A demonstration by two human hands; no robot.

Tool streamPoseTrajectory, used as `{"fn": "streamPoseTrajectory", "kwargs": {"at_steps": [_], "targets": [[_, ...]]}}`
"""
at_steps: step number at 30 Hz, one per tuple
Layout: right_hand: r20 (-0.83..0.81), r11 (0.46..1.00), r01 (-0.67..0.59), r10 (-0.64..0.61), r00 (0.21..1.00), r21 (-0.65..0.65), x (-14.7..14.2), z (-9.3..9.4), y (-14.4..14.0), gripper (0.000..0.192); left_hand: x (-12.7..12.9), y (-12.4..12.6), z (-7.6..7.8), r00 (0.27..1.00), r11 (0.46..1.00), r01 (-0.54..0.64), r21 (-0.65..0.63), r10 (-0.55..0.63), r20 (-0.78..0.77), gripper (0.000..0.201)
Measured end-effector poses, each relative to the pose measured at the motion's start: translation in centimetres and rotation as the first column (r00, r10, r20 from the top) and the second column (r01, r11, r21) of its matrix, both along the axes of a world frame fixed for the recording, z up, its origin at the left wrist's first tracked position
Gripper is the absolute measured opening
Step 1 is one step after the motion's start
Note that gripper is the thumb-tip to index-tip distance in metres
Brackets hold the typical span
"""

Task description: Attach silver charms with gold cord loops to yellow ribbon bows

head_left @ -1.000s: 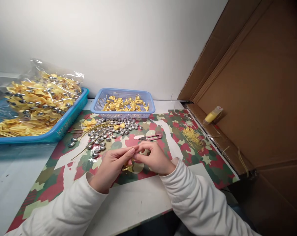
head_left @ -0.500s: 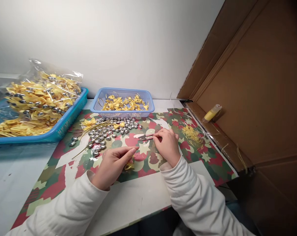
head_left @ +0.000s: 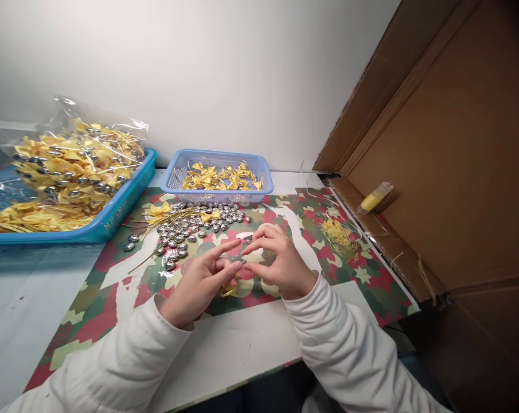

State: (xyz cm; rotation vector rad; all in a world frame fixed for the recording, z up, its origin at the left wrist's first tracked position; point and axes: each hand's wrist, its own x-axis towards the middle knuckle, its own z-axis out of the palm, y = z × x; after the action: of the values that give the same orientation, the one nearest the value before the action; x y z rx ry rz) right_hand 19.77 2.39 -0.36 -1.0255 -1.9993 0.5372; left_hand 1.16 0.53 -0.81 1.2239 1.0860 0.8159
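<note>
My left hand [head_left: 203,281] is closed, thumb pressed to its bent fingers while the index finger points out to the right. A yellow ribbon bow [head_left: 230,288] with a shiny gold cord hangs partly hidden beneath it. My right hand [head_left: 276,258] faces it, fingers stretched and apart from the thumb, the thumb tip close to my left thumb. Whether a thread runs between the hands, I cannot make out. Thread snips [head_left: 248,238] lie on the patterned sheet [head_left: 190,304], mostly covered by my right fingers.
Silver beads [head_left: 186,229] are scattered left of centre with gold cords and a loose bow [head_left: 158,212]. Behind stands a blue basket [head_left: 216,196] of yellow bows. A teal tray [head_left: 113,223] holds a bagged pile. Yellow threads [head_left: 339,235] and a yellow spool [head_left: 374,199] lie right, beside cardboard [head_left: 448,172].
My right hand has let go of the snips and moved towards my left hand, its fingers spreading. My left index finger has stretched out away from the thumb.
</note>
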Motion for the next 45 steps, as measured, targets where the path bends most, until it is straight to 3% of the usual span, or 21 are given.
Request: {"fn": "streamPoseTrajectory", "kwargs": {"at_steps": [4, 8, 13, 17, 21, 24, 30, 37, 42, 45], "targets": [[0.039, 0.999, -0.046, 0.046, 0.998, -0.013, 0.0, -0.3, 0.0, 0.016, -0.1, 0.1, 0.1, 0.999, 1.0, 0.014, -0.016, -0.013, 0.047, 0.076], [0.075, 0.999, -0.035, 0.035, 0.997, 0.001, 0.1, -0.4, 0.1, 0.001, -0.1, 0.1, 0.1, 0.999, 1.0, 0.018, -0.025, -0.017, 0.04, 0.076], [0.136, 1.0, -0.005, 0.007, 0.991, -0.013, 0.1, -0.1, 0.0, 0.001, 0.1, 0.1, 0.4, 0.999, 0.999, 0.015, -0.04, -0.013, 0.048, 0.076], [0.137, 1.0, -0.014, 0.017, 0.99, -0.02, -0.1, 0.0, -0.3, 0.016, 0.2, 0.0, 0.5, 0.998, 0.999, 0.008, -0.05, -0.005, 0.066, 0.076], [0.169, 1.0, 0.014, -0.014, 0.986, 0.001, -0.1, -0.1, -0.2, 0.001, 0.2, 0.0, 0.5, 0.998, 0.998, -0.001, -0.058, 0.004, 0.06, 0.074], [0.192, 1.0, 0.026, -0.027, 0.981, 0.009, -0.1, -0.2, -0.2, 0.006, 0.2, 0.0, 0.4, 0.999, 0.999, -0.006, -0.046, 0.008, 0.045, 0.072], [0.196, 0.997, 0.077, -0.082, 0.977, 0.03, -0.2, 0.0, -0.3, 0.009, 0.3, -0.1, 0.4, 0.996, 0.999, -0.012, 0.05, 0.016, -0.089, 0.042], [0.22, 0.99, 0.109, -0.127, 0.967, 0.093, -0.4, -0.1, -0.3, 0.01, -0.1, -0.1, -0.1, 0.959, 0.983, 0.028, 0.184, 0.025, -0.282, 0.035], [0.212, 0.983, 0.154, -0.173, 0.962, 0.102, -0.8, -0.4, -0.6, 0.008, -0.2, 0.1, -0.2, 0.978, 0.938, 0.041, 0.344, 0.034, -0.208, 0.027], [0.186, 0.979, 0.156, -0.178, 0.966, 0.129, -1.2, -0.8, -0.8, 0.009, 0.0, 0.2, -0.2, 0.996, 0.937, -0.032, 0.348, 0.059, -0.066, 0.021]]}}
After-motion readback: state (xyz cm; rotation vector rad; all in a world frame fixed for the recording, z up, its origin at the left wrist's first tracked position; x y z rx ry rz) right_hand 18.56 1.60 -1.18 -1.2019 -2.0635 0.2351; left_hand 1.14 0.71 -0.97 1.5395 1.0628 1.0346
